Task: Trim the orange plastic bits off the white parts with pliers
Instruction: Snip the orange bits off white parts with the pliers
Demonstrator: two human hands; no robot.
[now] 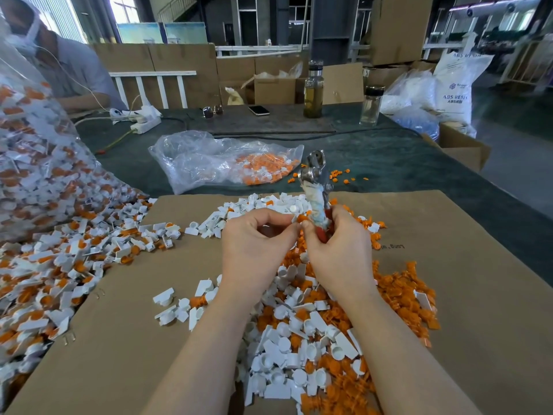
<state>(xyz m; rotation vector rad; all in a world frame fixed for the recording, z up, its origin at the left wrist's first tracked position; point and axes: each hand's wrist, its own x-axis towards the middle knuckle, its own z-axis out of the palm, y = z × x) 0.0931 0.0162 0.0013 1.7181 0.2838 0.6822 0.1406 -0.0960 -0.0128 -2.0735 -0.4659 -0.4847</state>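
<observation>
my right hand (338, 247) gripping pliers (317, 187) upright, left hand (254, 244) pinching an orange bit (301, 218), both over the parts pile (299, 339)

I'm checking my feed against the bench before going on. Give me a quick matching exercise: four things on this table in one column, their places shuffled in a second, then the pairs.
Things:
1. pliers
2. smartphone
3. sunglasses
4. clear bag of orange bits

Places:
A. far edge of the table, left of the smartphone
B. held upright in the right hand
C. on the green cloth beyond the cardboard sheet
D. far edge, left of the tall bottle

Pairs: 1-B, 2-D, 3-A, 4-C
</observation>
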